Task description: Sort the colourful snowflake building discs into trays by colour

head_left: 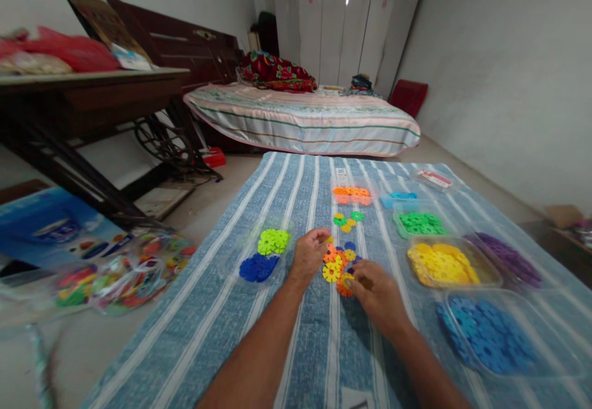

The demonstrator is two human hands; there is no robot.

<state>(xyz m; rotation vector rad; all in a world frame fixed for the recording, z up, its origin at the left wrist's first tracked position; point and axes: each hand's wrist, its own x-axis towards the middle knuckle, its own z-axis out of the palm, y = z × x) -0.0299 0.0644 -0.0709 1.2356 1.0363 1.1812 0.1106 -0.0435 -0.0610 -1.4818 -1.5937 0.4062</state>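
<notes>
My left hand (309,253) is closed, its fingertips pinching at a cluster of joined plastic snowflake discs (332,269) in orange, yellow and dark blue. From the other side, my right hand (377,292) has curled fingers and a thumb on an orange and yellow disc (345,284) at the cluster's lower right. The fingers partly hide the discs there. Just beyond the hands lies a smaller group of green and yellow discs (346,224), with a green disc (357,216) at its right end.
A clear tray on the left holds lime discs (272,241) and dark blue discs (258,267). Tubs on the right hold yellow (441,264), green (420,224), purple (506,258) and blue discs (493,335). Orange discs (351,195) sit at the back. Striped cloth (198,335) covers the table.
</notes>
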